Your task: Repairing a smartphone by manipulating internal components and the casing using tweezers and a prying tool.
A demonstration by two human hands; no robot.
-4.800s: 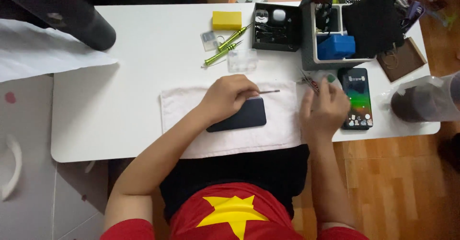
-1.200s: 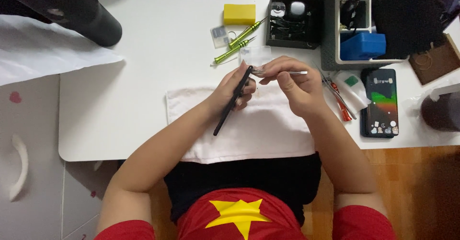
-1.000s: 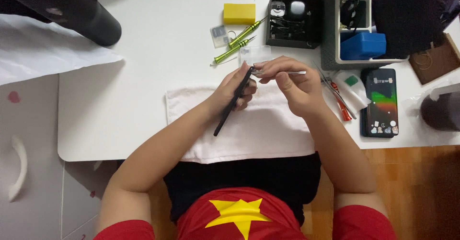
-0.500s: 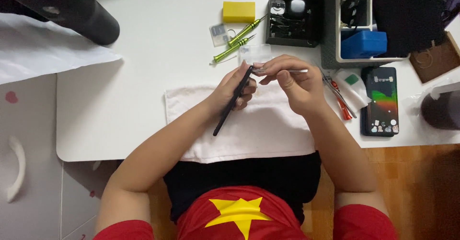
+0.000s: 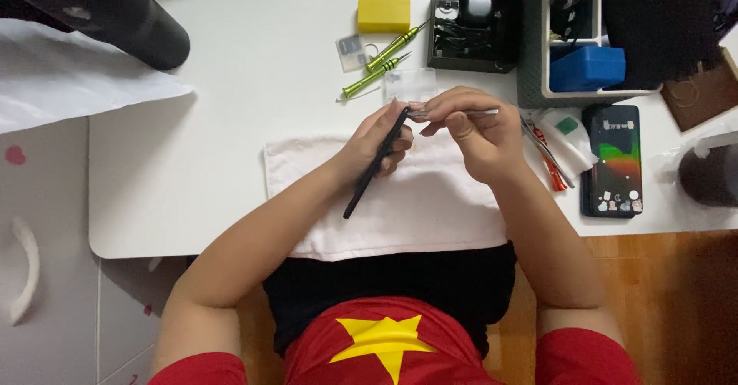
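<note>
Left hand: the left hand [image 5: 374, 145] was closed around a dark phone [image 5: 375, 165], which it held on edge above the white cloth [image 5: 430, 208]; the thumb and fingers pinched the upper part of it.
Phone: it stood tilted, the top end up at the fingertips, the lower end pointing down toward the person's body, over the cloth.
Right hand: the right hand [image 5: 473, 131] was closed on a thin metal tool [image 5: 453, 112], pinched between thumb and forefinger.
Tool: its tip met the top edge of the phone, just where the two grips came together; the other end stuck out to the right of the grip.
Cloth: it lay flat on the white table [image 5: 223, 139], directly under both hands.
Beyond the grip: a small clear plastic box [image 5: 410, 85] was just behind the fingers, and green screwdrivers [image 5: 382, 61] lay a little farther, beside a yellow block [image 5: 383, 15].
Right of the grip: red-handled tools [image 5: 547, 160] lay near, then a second phone [image 5: 611, 160] with a lit colourful screen.
Far right corner: a grey organiser [image 5: 538, 62] held a blue box [image 5: 588, 68].
</note>
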